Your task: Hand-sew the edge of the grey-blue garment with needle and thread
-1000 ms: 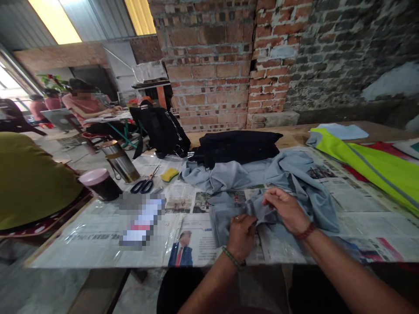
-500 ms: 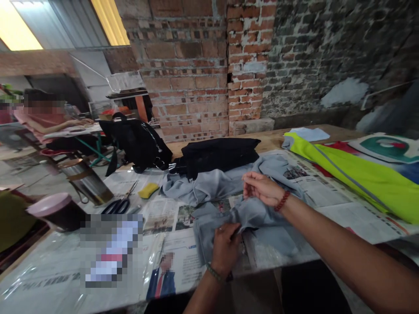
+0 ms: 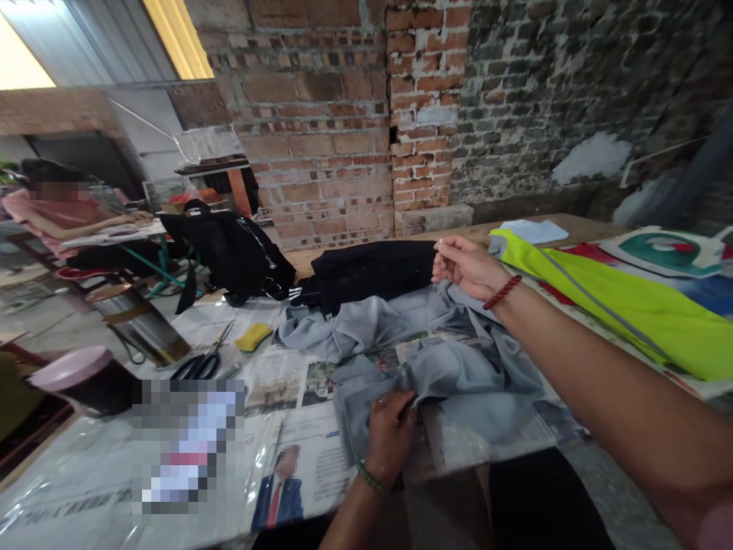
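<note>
My left hand (image 3: 391, 429) is closed on a fold of grey cloth (image 3: 452, 374) near the front edge of the table, its thumb and fingers pinching the fabric. Raised above the cloth's far part, my right hand (image 3: 463, 266) has thumb and fingertips pressed together. What they pinch is too small to make out. More of the grey cloth lies bunched behind, against a folded black garment (image 3: 372, 269). Under the cloth, newspaper (image 3: 309, 481) beneath clear plastic covers the table.
Scissors (image 3: 200, 365), a yellow sponge (image 3: 253, 337), a steel flask (image 3: 140, 325) and a pink-lidded cup (image 3: 85, 382) stand or lie at left. Behind them sits a black backpack (image 3: 229, 256). At right are a neon-yellow garment (image 3: 618, 305) and an iron (image 3: 667, 252). Another person (image 3: 57, 206) sits far left.
My right hand has risen up and away from the grey cloth, still pinched. My left hand keeps its grip in nearly the same place. The view has shifted slightly.
</note>
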Demonstrator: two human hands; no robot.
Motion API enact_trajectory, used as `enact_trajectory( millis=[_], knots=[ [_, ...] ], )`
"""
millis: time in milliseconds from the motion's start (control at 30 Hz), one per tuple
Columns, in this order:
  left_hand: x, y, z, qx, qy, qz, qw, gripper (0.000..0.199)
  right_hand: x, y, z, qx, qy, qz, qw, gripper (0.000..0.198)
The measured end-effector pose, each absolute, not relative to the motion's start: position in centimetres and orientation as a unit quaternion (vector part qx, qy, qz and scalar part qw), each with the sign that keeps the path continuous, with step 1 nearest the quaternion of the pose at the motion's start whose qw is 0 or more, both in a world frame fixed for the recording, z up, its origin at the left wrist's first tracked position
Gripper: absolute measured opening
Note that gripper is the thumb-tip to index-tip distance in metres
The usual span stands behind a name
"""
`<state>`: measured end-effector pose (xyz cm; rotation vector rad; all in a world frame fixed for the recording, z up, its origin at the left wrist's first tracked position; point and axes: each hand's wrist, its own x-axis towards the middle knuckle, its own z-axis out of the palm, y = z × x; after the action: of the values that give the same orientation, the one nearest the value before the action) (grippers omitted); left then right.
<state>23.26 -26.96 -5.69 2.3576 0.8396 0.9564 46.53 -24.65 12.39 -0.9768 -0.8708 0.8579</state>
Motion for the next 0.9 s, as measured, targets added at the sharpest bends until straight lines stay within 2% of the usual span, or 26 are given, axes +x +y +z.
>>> enact_trajectory(
  millis=[433, 600, 733, 833, 900],
  knots=[
    [23.2, -26.7, -6.1, 0.861, 0.294, 0.344, 0.233, 0.02, 49.2, -23.9, 17.0, -0.469, -0.408, 0.278, 0.732, 0.008],
    [23.2, -26.8, -5.8, 0.856, 0.298, 0.338, 0.254, 0.018, 50.8, -23.6, 18.2, -0.477, -0.421, 0.261, 0.726, 0.007],
    [23.0, -27.0, -5.2, 0.845, 0.309, 0.355, 0.255, 0.023, 50.8, -23.9, 18.3, -0.477, -0.416, 0.256, 0.73, 0.007],
    [22.8, -27.1, -4.9, 0.83, 0.326, 0.377, 0.25, 0.022, 49.1, -24.6, 16.7, -0.504, -0.433, 0.281, 0.693, 0.004],
    [22.8, -27.1, -4.7, 0.827, 0.326, 0.386, 0.247, 0.019, 47.4, -25.3, 14.4, -0.539, -0.48, 0.312, 0.617, 0.002]
  ],
)
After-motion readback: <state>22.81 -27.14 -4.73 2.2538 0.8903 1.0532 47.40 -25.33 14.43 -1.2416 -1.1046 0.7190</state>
